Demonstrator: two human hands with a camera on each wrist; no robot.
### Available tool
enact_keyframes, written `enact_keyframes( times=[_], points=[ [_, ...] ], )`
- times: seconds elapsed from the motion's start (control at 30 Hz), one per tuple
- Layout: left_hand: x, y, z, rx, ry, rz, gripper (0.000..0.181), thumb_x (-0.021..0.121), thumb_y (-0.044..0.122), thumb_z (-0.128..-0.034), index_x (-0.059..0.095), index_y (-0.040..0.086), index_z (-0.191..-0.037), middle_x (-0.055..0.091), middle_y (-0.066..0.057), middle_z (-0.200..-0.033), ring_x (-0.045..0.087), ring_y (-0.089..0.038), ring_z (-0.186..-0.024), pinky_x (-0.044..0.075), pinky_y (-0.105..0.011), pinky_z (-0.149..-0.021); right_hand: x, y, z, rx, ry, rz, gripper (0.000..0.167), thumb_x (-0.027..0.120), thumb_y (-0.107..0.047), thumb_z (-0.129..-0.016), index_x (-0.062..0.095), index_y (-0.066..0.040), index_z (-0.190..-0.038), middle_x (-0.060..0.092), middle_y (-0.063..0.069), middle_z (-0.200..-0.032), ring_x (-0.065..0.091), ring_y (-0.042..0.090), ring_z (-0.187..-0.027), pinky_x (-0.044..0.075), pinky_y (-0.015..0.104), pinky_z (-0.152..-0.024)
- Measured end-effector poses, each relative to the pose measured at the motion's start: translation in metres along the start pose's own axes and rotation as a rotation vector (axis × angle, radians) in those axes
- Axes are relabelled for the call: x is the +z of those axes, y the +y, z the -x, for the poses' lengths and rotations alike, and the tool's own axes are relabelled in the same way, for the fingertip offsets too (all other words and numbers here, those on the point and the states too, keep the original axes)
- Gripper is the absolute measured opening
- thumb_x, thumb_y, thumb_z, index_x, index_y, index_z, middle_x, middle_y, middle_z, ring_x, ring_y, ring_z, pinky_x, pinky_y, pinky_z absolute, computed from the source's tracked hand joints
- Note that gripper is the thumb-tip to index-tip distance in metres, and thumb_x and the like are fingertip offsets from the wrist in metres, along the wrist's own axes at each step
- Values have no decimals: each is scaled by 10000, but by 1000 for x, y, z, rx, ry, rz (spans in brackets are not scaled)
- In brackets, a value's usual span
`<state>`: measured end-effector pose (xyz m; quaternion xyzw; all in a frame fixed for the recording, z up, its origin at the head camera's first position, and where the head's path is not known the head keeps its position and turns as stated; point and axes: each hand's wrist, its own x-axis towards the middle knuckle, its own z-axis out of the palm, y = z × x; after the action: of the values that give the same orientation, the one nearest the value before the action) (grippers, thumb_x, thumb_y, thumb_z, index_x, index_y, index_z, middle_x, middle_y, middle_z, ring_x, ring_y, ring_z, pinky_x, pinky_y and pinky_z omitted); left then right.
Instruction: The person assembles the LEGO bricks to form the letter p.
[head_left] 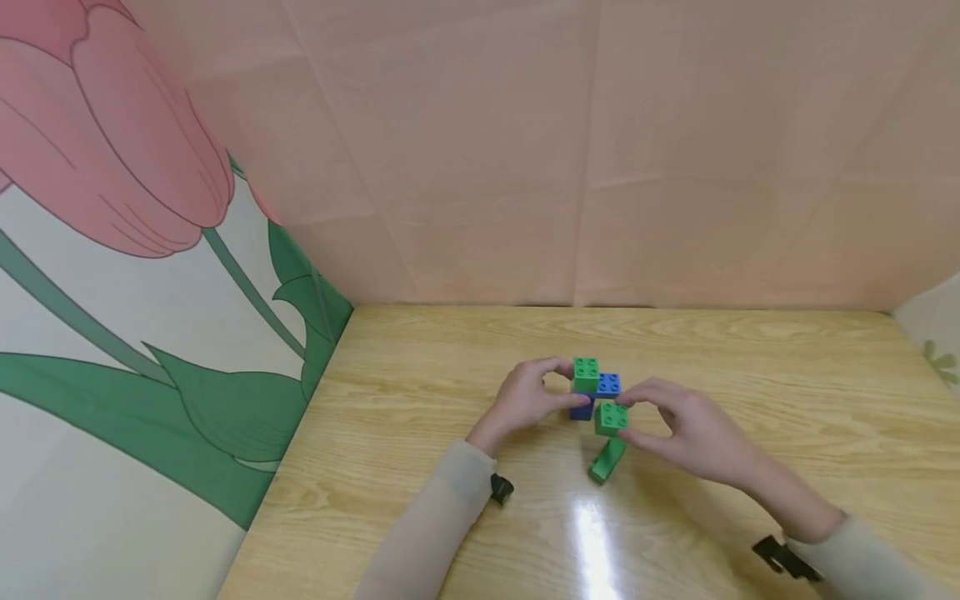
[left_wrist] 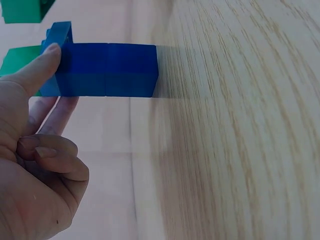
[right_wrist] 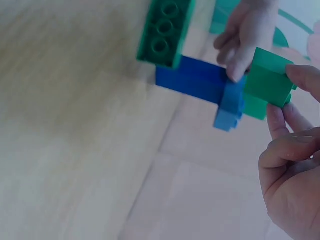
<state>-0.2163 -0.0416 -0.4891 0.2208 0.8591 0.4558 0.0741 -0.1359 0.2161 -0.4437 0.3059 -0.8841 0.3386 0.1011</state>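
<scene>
A small upright stack of blue bricks [left_wrist: 107,70] stands on the table. Near its top a blue piece [head_left: 609,384] juts out sideways, and a green brick [head_left: 586,374] caps the stack beside it. My left hand [head_left: 528,396] pinches the upper part of the stack between thumb and fingers. Between thumb and fingertips, my right hand [head_left: 690,425] holds a square green brick [right_wrist: 270,75], studs up, apart from the stack and on its near right side. A longer green brick [head_left: 607,461] lies on its side just in front, its hollow underside showing in the right wrist view.
The wooden table [head_left: 420,358] meets a pink cloth backdrop [head_left: 480,167] at the back. On the left hangs a tulip-printed cloth [head_left: 187,450]. Glare [head_left: 594,550] shines on the near tabletop.
</scene>
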Motion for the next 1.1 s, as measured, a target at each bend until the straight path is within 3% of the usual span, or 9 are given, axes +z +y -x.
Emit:
enact_keyframes(
  times=[0.37,0.63,0.83,1.1],
  points=[
    [2,-3,0,-7,1,-4,374,836,475,-862,722,285,-1162,664,225,-1119,650,-210,-1126,509,-297,-824,-24,10,-11,13,67,39,392,896,-138,-822,728,-175,-1175,685,-86,-1032,276,-8,-532,309,221,-460],
    [3,-5,2,-29,5,-7,386,843,481,-848,726,286,-1161,661,231,-1109,649,-192,-925,501,-279,-695,-30,22,-17,37,49,45,376,866,-166,-866,722,-145,-1213,710,-18,-1101,295,9,-519,311,233,-458],
    [4,-5,1,-27,6,-4,370,844,486,-843,728,302,-1142,661,237,-1085,491,-91,-636,449,-284,-556,-28,32,-19,50,36,35,373,855,-170,-881,716,-137,-1226,713,19,-1155,283,12,-526,306,237,-472],
    [2,-4,-2,-9,12,-12,384,839,487,-851,728,288,-1161,662,236,-1102,543,-111,-720,453,-268,-589,-26,40,-24,45,21,23,367,839,-166,-899,713,-137,-1242,707,26,-1175,317,30,-538,329,243,-483]
  ],
)
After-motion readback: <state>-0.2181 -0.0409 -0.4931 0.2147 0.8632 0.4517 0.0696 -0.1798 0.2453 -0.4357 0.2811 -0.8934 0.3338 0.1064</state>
